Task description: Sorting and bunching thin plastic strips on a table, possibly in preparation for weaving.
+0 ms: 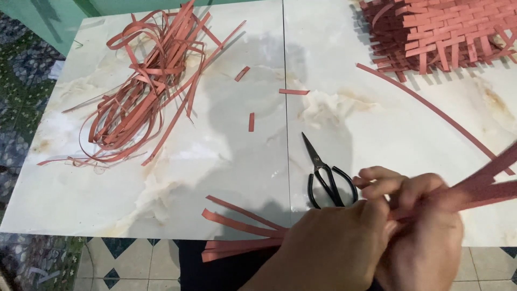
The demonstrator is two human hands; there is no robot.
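Flat reddish-brown weaving strips (242, 226), bunched at the marble table's (177, 178) near edge, pinched crosswise between left hand (334, 242) and right hand (425, 237), both closed on them. Black-handled scissors (326, 175) just beyond; tangled strip pile (145, 91) far left.

Two hands at the near edge of a slab table, strips fanning out to both sides.

The left hand (336, 245) lies just beside the right hand (417, 226), both closed around a bundle of strips (242, 226) whose ends jut left over the table (177, 178) edge and right; scissors (326, 175) lie just behind the hands; a tangle of loose strips (145, 91) lies far left; a woven mat (441, 32) sits at the far right corner; one long strip (431, 108) curves between mat and hands.
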